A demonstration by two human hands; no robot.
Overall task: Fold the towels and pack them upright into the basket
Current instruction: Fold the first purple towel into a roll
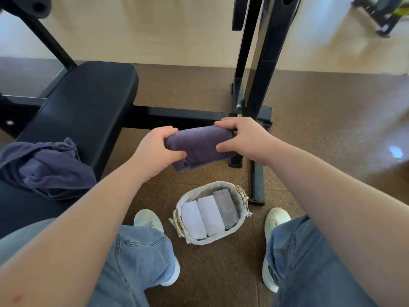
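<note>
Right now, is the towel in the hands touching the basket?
Apart. The head view shows the towel gripped by the left hand and right hand, with a strip of brown floor visible between it and the basket rim.

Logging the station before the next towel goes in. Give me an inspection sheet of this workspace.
Surface: brown speckled floor; black padded bench on the left.
Job's things: purple towel, folded, held in the air; basket on the floor, holding two white towels and a grey towel side by side; blue towel lying crumpled on the bench.
Clutter: nothing seen.
Grips: left hand grips the purple towel's left end; right hand grips its right end.
Cables: nothing seen.
Surroundings: black metal frame behind the hands; pale wall beyond.
</note>
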